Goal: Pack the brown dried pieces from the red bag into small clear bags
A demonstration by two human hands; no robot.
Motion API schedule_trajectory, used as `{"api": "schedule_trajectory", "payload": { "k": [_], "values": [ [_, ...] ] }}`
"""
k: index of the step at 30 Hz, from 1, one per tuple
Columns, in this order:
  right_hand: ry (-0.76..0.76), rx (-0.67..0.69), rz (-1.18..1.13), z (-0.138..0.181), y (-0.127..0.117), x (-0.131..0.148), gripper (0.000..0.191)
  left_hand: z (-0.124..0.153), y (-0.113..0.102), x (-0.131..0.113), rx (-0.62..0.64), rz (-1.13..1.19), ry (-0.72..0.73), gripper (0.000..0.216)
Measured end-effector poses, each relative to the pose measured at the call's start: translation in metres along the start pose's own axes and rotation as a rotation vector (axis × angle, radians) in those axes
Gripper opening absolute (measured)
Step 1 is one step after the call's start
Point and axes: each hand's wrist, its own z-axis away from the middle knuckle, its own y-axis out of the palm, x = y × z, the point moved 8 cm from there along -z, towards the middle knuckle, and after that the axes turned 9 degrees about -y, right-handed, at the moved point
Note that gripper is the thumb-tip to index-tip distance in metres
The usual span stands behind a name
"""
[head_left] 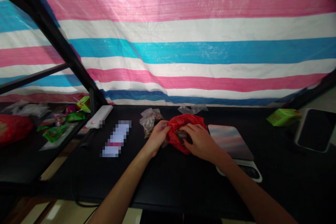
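A red plastic bag point(175, 126) lies on the black table point(168, 178) in front of me, holding dark brown pieces. My left hand point(156, 138) grips the bag's left edge with its fingers closed on the plastic. My right hand point(200, 141) reaches into the bag's open mouth, fingers curled over the dark contents point(181, 134); what they pinch is hidden. Two small clear packets point(149, 120) with brownish contents lie just left of the bag, touching my left hand.
A digital scale point(231, 143) sits right of the bag under my right forearm. A green box point(284, 117) and a dark tablet point(316, 129) are at far right. A white device point(99, 116) lies at left. Green snack packets point(56, 131) cover the left table. A striped tarp point(183, 42) hangs behind.
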Motion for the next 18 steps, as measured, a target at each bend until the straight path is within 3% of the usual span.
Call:
{"api": "schedule_trajectory", "payload": {
  "k": [3, 10, 18],
  "values": [
    [0.036, -0.037, -0.011, 0.000, 0.000, -0.008, 0.036, 0.003, 0.003, -0.005, -0.002, 0.016, 0.013, 0.032],
    [0.080, -0.054, -0.016, -0.001, -0.001, -0.013, 0.032, 0.013, 0.020, -0.010, 0.143, 0.067, 0.007, 0.051],
    [0.075, -0.053, 0.021, -0.004, 0.004, -0.006, 0.026, 0.000, 0.008, -0.008, 0.029, -0.146, 0.175, 0.034]
  ]
}}
